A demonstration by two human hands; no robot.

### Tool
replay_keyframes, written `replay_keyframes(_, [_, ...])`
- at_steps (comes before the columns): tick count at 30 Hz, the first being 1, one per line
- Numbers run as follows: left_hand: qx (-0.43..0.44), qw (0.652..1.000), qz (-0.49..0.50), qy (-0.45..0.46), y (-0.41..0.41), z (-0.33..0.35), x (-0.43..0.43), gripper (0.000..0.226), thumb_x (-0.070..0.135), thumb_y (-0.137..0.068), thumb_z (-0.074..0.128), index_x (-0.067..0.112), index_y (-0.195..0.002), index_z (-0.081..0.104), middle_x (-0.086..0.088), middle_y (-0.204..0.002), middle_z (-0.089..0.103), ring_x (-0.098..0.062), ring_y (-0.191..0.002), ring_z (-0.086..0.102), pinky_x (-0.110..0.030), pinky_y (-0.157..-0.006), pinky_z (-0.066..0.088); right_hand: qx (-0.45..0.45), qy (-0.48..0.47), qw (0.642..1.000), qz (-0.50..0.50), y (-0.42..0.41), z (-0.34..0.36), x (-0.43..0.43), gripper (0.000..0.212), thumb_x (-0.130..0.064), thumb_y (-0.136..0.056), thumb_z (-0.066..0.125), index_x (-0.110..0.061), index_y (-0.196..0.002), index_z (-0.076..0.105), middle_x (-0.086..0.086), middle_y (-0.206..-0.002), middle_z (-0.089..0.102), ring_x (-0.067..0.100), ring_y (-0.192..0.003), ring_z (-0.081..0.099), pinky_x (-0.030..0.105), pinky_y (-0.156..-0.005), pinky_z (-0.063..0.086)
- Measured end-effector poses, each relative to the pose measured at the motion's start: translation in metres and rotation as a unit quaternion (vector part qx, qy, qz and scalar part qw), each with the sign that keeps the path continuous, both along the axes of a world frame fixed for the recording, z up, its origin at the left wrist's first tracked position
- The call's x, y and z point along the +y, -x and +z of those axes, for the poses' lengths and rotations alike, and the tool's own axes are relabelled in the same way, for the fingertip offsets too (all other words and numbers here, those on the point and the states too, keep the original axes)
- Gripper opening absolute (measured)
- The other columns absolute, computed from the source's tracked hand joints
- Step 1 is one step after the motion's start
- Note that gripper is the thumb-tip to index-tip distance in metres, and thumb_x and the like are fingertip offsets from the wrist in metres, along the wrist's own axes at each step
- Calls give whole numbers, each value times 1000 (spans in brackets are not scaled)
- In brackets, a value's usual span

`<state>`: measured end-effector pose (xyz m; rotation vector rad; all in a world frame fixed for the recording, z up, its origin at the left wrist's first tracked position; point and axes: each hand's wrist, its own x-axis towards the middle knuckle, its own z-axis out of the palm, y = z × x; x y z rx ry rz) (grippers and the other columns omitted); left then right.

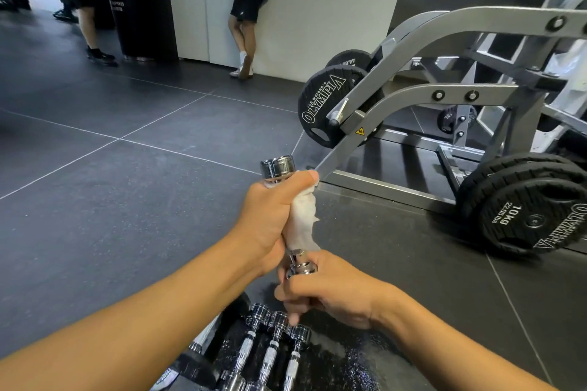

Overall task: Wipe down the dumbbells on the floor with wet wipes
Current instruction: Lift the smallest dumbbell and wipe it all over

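- The left grip (pixel 273 213) is closed tightly around the handle of the held dumbbell (pixel 278 167). A white wet wipe (pixel 303 222) is wrapped between the palm and the metal. The thumb lies along the far end of the wipe, just under the far chrome head.
- The right grip (pixel 330 292) is also closed, with its fingers curled around the near head of the same dumbbell. The bar is therefore in the air, in the middle of the view, pointing away from the person.
- The dumbbell looks like solid chrome, so I judge it stiff and rather heavy for its small size. The smooth heads will probably be slippery when damp. The rough handle gives the better hold, and it seems wise to keep one head fixed while the wipe slides.
- The wipe is soft and thin, with a ragged edge on its right side. It may tear on the rough handle.
- Just below the hands, three more dumbbells (pixel 273 349) lie side by side on the dark floor (pixel 127 200). A glittering patch beside them, to the right, looks wet.
- To the right stands a grey machine frame (pixel 444 92) with black weight plates (pixel 527 209). A wide swing of the bar to that side could strike it.
- Far on the left, two persons stand near a white partition (pixel 317 25) and a black bin (pixel 139 16). They are well apart and not in the way.
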<state>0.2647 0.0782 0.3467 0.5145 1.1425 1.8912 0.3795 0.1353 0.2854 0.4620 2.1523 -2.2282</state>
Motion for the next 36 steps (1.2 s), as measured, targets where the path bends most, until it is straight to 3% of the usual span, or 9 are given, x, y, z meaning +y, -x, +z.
replay_keyframes(2, [-44,999,-27,-14,1,2,1,25,12,-89,70,14,-65,63,-2,-56,48,-13,-42,44,-19,-37,36,28,130,990,53,-2,1,0,9,1,-74,54,-7,-77,53,0,-51,29,15,-46,31,26,-51,40])
replay_keyframes(5, [-94,993,-70,-20,3,4,1,19,18,-88,70,16,-75,56,0,-58,44,-10,-38,39,-17,-36,29,66,273,948,152,-4,6,0,9,-11,-72,58,-13,-77,51,0,-51,16,16,-47,21,16,-47,31])
replay_keyframes(7, [-69,997,-37,-19,2,5,3,20,15,-88,71,14,-77,54,-3,-60,45,-12,-41,39,-19,-36,32,52,220,969,104,-4,8,-1,17,-11,-70,61,-12,-74,45,2,-52,15,16,-48,19,18,-47,27])
replay_keyframes(10, [-9,999,47,-8,1,6,6,21,6,-88,70,13,-74,56,-3,-57,47,-15,-45,44,-22,-41,40,11,-25,997,-65,-1,10,-3,26,-13,-67,65,-2,-71,42,13,-61,31,19,-52,27,28,-49,27])
replay_keyframes(15, [53,994,97,12,3,-1,7,12,5,-90,68,10,-81,61,-2,-59,60,-15,-53,60,-24,-51,50,22,-259,941,-216,4,12,-3,33,-18,-69,67,-15,-62,34,-1,-58,32,16,-59,25,41,-57,22])
replay_keyframes(18, [123,991,50,28,0,-5,5,11,7,-93,67,0,-101,65,-10,-79,67,-20,-71,65,-30,-63,54,25,-257,939,-226,3,12,-3,31,-18,-71,68,-8,-64,40,1,-58,37,16,-60,27,42,-58,24])
replay_keyframes(25, [56,995,-84,-3,13,-9,-8,47,-2,-74,61,2,-121,63,-22,-107,71,-37,-98,67,-49,-90,53,1,-252,923,-292,4,16,1,30,-21,-68,70,-18,-60,42,-5,-57,38,16,-58,29,39,-58,26])
replay_keyframes(31, [-125,990,-53,-34,19,-7,-5,50,9,-88,36,-2,-130,62,-24,-125,67,-38,-114,64,-53,-105,48,9,-229,928,-294,-1,22,5,34,-15,-70,69,-13,-62,36,2,-62,35,16,-61,27,38,-60,23])
replay_keyframes(36, [-157,987,-11,-32,25,-2,-9,47,21,-95,35,2,-128,64,-24,-123,69,-45,-116,63,-54,-106,46,23,-195,937,-290,-2,22,5,39,-20,-63,67,6,-73,40,6,-61,35,18,-59,27,32,-53,22])
